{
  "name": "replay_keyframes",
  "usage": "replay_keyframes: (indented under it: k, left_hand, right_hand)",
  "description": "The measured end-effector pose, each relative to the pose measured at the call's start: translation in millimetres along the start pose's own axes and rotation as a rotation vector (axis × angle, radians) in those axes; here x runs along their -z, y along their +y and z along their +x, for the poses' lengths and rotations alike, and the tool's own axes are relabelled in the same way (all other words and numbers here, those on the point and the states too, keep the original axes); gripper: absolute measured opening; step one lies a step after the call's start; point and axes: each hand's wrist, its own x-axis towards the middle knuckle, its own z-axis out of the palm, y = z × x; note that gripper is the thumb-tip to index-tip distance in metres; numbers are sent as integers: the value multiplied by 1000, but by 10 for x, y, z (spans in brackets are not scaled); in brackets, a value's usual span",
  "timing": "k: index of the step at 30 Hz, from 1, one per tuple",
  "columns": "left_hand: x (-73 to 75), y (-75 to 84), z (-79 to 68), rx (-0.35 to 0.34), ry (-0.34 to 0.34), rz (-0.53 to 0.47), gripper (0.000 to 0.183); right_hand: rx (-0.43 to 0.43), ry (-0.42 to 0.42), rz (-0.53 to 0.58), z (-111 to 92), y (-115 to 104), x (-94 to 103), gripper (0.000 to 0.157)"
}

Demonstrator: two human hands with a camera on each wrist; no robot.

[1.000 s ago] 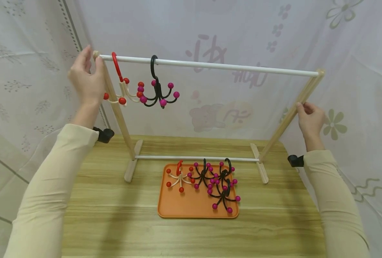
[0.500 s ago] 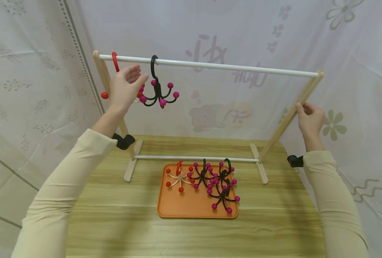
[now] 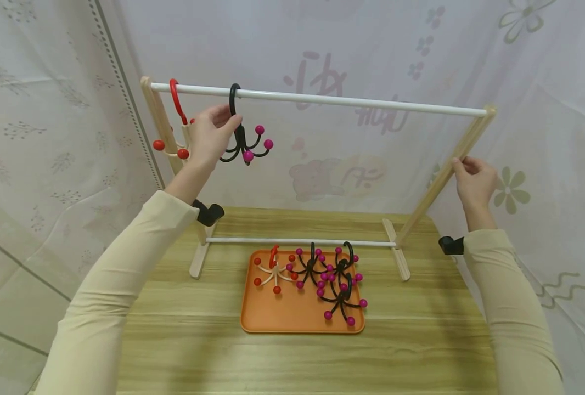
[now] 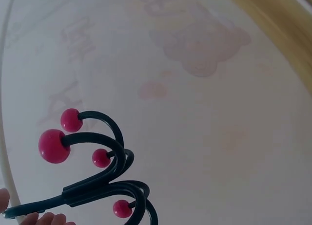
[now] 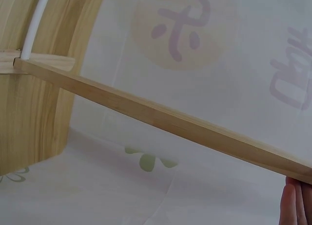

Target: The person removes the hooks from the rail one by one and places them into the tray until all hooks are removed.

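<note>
My left hand (image 3: 209,137) is at the stem of a black multi-arm hook (image 3: 240,137) with magenta ball tips, which hangs from the rack's white top rail (image 3: 352,101). In the left wrist view, the thumb and fingers (image 4: 46,219) lie on either side of that stem. Left of it, a red-and-cream hook (image 3: 175,99) with red balls hangs on the same rail, partly behind my hand. My right hand (image 3: 476,181) pinches the rack's right wooden post (image 3: 428,192) about a third of the way down; the right wrist view shows its fingers (image 5: 288,200) at the post.
On the wooden table (image 3: 292,362), an orange tray (image 3: 282,315) holds one red-and-cream hook (image 3: 275,271) and three black hooks (image 3: 343,296) with magenta balls, bunched toward the right. Behind it runs the rack's lower white rail (image 3: 253,240). A patterned curtain (image 3: 371,49) hangs behind.
My left hand has moved right from the rack's top left corner, past the red-and-cream hook, and now grips the black hanging hook's stem. The right hand has stayed on the post.
</note>
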Motion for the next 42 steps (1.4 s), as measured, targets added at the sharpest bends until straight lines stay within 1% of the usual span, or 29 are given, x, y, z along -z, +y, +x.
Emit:
replay_keyframes:
  k: [3, 8, 11, 18, 25, 29, 33, 37, 42]
  left_hand:
    - [-34, -6, 20, -6, 18, -11, 39]
    - [-71, 17, 52, -38, 56, -40, 34]
    - [-78, 44, 65, -57, 72, -34, 32]
    - [-72, 81, 91, -58, 78, -39, 30]
    - [-60, 107, 86, -78, 85, 1, 28]
    - [-49, 137, 58, -97, 72, -16, 30]
    - [-27, 176, 28, -102, 54, -36, 32]
    - [-3, 203, 29, -105, 41, -66, 33]
    - [21, 253, 47, -131, 54, -95, 33]
  right_hand:
    - [7, 6, 18, -3, 3, -3, 44]
    - [24, 15, 28, -3, 10, -6, 40]
    - [22, 10, 21, -9, 8, -6, 41]
    - [20, 8, 14, -13, 3, 1, 43]
    - [25, 11, 12, -14, -1, -8, 43]
    - [27, 12, 14, -16, -3, -7, 42]
    - [30, 18, 15, -13, -4, -3, 40]
    - [26, 18, 10, -9, 0, 1, 40]
    - [21, 11, 5, -2, 5, -3, 40]
